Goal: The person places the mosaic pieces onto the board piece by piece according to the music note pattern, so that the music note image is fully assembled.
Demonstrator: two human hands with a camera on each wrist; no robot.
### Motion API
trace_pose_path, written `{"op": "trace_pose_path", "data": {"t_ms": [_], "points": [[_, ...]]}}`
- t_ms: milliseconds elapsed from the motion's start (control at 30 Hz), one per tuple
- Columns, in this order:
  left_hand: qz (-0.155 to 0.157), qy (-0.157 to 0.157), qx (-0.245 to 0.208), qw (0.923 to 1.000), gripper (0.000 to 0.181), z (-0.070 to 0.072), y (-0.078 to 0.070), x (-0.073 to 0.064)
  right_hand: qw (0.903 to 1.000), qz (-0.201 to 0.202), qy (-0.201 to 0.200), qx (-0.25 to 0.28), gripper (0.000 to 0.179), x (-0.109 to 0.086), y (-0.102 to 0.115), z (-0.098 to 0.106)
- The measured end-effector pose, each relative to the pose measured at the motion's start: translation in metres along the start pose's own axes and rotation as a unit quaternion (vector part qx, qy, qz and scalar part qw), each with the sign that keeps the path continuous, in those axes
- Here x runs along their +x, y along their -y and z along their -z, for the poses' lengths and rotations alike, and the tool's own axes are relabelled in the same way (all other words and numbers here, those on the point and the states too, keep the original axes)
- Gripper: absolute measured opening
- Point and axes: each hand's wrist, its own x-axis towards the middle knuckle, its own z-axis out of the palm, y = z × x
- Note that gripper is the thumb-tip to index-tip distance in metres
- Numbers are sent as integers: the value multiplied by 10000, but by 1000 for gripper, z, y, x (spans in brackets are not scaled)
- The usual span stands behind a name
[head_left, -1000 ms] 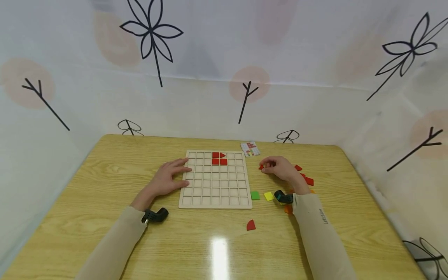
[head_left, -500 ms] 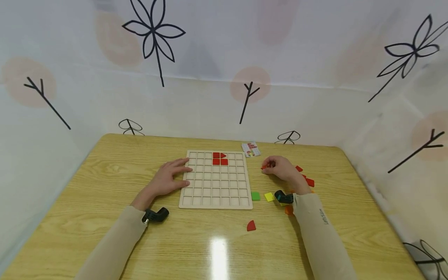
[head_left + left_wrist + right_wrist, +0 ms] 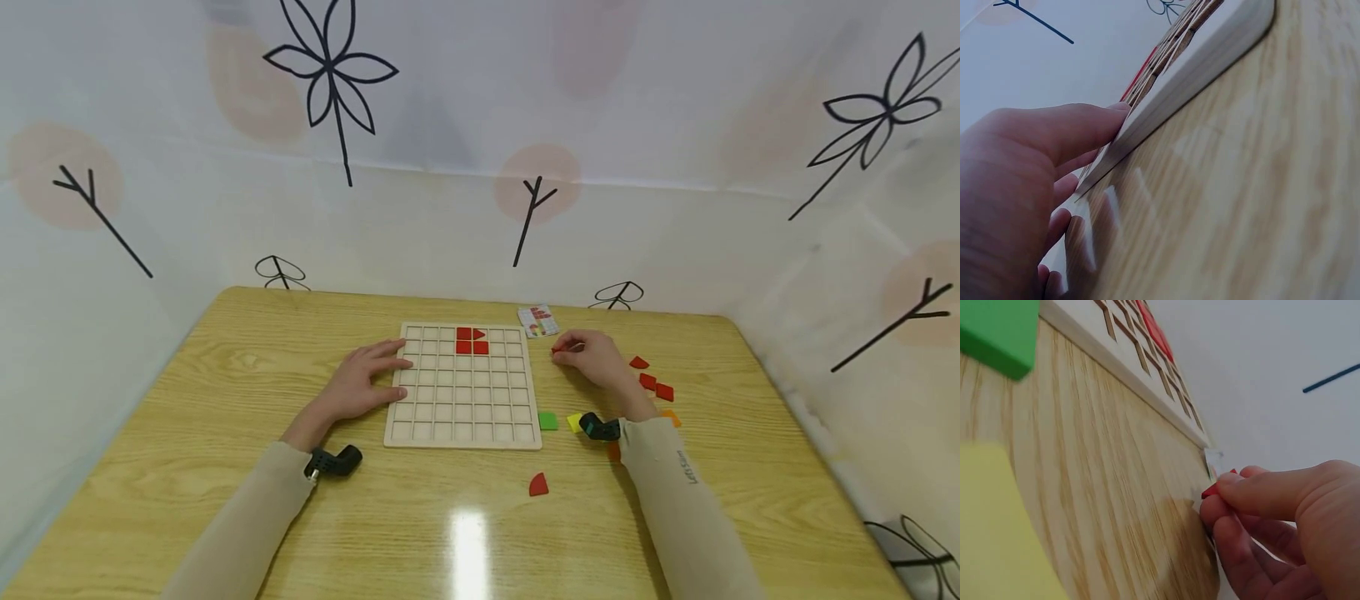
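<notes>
Fingers point(image 3: 1254, 494) pinch a thin red tile point(image 3: 1211, 489); left hand point(image 3: 352, 385) flat on gridded wooden board point(image 3: 461, 417).

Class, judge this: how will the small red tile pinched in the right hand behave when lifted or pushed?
The red tile looks thin and flat, so probably light and stiff. Pinched by the right hand at its edges, it could slip. Flat-sided, it should slide rather than roll on the glossy table.

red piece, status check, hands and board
Right hand pinches red piece, off the table. Left hand rests on grid board edge. Path to board clear.
</notes>
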Motion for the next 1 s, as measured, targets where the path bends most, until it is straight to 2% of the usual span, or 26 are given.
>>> {"op": "trace_pose_path", "data": {"t_ms": [133, 433, 600, 767, 1000], "points": [[6, 17, 4, 10000, 47, 1, -2, 0, 9991, 113, -64, 403, 12, 3, 7, -9], [19, 12, 38, 10000, 47, 0, -2, 0, 9960, 308, -288, 790, 10, 16, 31, -35], [24, 6, 12, 10000, 48, 0, -2, 0, 9955, 471, -199, 801, 11, 22, 45, -49], [47, 38, -4, 10000, 48, 0, -3, 0, 9957, 440, 4, 816, 13, 25, 50, -62], [52, 47, 92, 9999, 48, 0, -3, 0, 9981, 469, 71, 399, 13, 28, 50, -72]]}}
